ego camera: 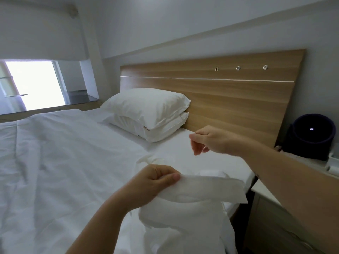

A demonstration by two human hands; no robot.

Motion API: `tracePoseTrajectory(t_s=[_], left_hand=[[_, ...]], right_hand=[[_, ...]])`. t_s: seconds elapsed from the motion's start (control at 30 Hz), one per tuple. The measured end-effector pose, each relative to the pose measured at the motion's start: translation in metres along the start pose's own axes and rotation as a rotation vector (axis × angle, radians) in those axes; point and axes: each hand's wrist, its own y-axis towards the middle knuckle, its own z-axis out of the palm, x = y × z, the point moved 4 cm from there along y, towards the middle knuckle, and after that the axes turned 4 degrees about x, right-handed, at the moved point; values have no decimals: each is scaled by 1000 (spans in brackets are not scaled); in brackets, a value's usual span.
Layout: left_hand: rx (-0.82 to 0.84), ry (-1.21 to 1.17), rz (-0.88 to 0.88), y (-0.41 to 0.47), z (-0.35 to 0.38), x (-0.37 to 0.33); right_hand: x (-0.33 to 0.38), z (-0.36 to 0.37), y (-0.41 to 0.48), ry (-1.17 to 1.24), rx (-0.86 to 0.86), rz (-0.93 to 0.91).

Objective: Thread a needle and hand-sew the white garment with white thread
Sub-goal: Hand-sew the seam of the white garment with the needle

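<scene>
White garment (183, 204): the left hand (154, 182) holds up a long flat strip of it. It is on the near side of the pillows (146, 110), well apart from them.
Left fingers (174, 176): the thumb and fingers are curled and pinch one end of the strip.
Long way of the strip: it runs flat from the left thumb out to the right. The rest hangs down in a heap.
Right hand (211, 142): it is up high, between the strip and the pillows, and touches no cloth. Its fingers are bent. I cannot tell if they hold a needle or thread.
Nearer hand: the left one.
Next move, I think: the right hand goes down, away from the pillows, to the strip just beside the left thumb.
Bed (55, 162): it lies under it all.
</scene>
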Motion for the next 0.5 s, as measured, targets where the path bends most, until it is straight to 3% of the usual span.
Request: tracePoseTrajectory(t_s=[0.07, 0.27, 0.37, 0.5], left_hand=[[-36, 26, 17, 0, -1, 0], [-135, -51, 31, -3, 2, 1], [-132, -81, 44, -6, 7, -2], [-144, 81, 87, -11, 13, -4]], right_hand=[[10, 15, -18, 130, 42, -86], [12, 41, -49, -175, -17, -243], [8, 40, -56, -184, 3, -307], [-1, 32, -66, -162, 25, -290]])
